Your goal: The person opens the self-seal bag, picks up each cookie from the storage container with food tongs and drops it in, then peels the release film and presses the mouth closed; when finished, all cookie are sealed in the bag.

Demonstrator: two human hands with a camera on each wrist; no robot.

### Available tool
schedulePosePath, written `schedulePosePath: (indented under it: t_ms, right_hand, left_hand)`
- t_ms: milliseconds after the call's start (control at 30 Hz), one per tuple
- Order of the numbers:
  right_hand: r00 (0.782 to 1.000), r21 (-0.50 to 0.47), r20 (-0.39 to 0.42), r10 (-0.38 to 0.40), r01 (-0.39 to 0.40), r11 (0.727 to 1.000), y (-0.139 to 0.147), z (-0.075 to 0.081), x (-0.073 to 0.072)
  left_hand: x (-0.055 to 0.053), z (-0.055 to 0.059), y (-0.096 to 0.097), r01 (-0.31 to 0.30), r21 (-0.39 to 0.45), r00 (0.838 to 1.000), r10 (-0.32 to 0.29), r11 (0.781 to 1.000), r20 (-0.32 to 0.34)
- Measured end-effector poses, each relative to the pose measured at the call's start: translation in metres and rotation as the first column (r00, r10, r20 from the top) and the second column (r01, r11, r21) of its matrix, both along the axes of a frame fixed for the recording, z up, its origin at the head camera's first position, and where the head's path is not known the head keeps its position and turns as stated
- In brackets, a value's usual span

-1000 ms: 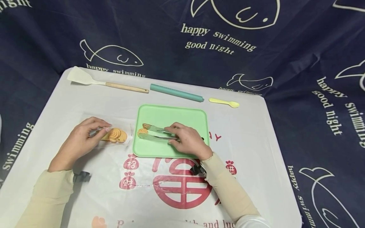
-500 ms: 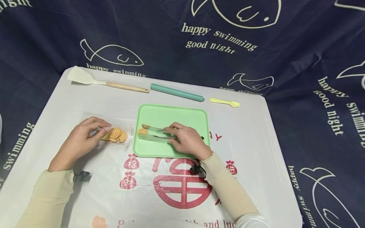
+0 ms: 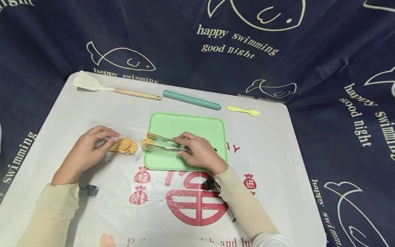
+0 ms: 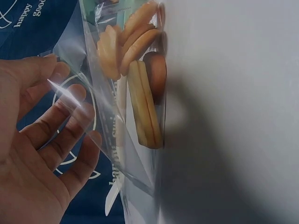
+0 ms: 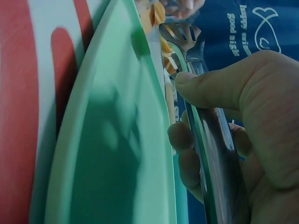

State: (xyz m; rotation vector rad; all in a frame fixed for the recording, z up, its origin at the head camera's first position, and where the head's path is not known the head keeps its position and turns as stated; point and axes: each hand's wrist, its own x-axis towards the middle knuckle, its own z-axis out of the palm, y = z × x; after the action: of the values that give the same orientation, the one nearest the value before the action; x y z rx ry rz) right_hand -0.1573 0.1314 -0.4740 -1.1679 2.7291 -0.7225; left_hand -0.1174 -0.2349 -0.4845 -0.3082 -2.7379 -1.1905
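My left hand [image 3: 87,149] pinches the film of a clear plastic bag [image 4: 133,175] lying on the table left of the tray. Inside the bag are several cookies [image 3: 126,145], some round and swirled, one a long sandwich biscuit [image 4: 144,105]. My right hand [image 3: 200,151] grips metal tongs [image 3: 169,149], thumb on one arm and fingers on the other. Between the slotted tong tips is a round swirled cookie [image 3: 147,141], over the left rim of the light green tray [image 3: 185,124]. In the right wrist view the tongs [image 5: 214,133] point toward the bag.
Along the table's back edge lie a white spatula [image 3: 87,83] with a wooden handle, a teal stick-shaped thing [image 3: 191,100] and a yellow spoon [image 3: 242,110]. A dark blue printed cloth [image 3: 185,65] hangs behind the table.
My right hand and the tongs have moved left, carrying the cookie from inside the tray to its left rim, closer to the bag. My left hand has hardly moved.
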Motion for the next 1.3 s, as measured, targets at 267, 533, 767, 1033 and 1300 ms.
schedulePosePath:
  t_ms: [267,533,767,1033,1300]
  right_hand:
    - [0.998,0.002,-0.02,0.065,-0.065,0.998,-0.031,0.001,0.002]
    - [0.997,-0.001,-0.014,0.078,-0.078,0.997,-0.047,0.004,0.002]
    - [0.996,-0.011,-0.009,0.091,-0.091,0.996,-0.058,-0.001,-0.003]
    - [0.996,0.009,-0.008,0.094,-0.094,0.996,-0.069,0.001,-0.007]
    - [0.994,0.027,0.076,0.083,-0.085,0.996,-0.073,0.007,-0.009]
  left_hand:
    - [0.001,0.003,-0.001,-0.01,0.0,1.0,0.01,1.0,0.025]
    - [0.002,0.002,-0.004,-0.006,-0.005,1.0,0.007,1.0,0.005]
    - [0.003,0.002,-0.004,-0.007,-0.001,1.0,0.007,1.0,-0.002]
    - [0.003,0.003,-0.003,-0.012,0.004,0.999,0.012,1.0,-0.051]
    - [0.004,0.002,-0.004,-0.019,0.016,0.996,0.02,1.0,-0.089]
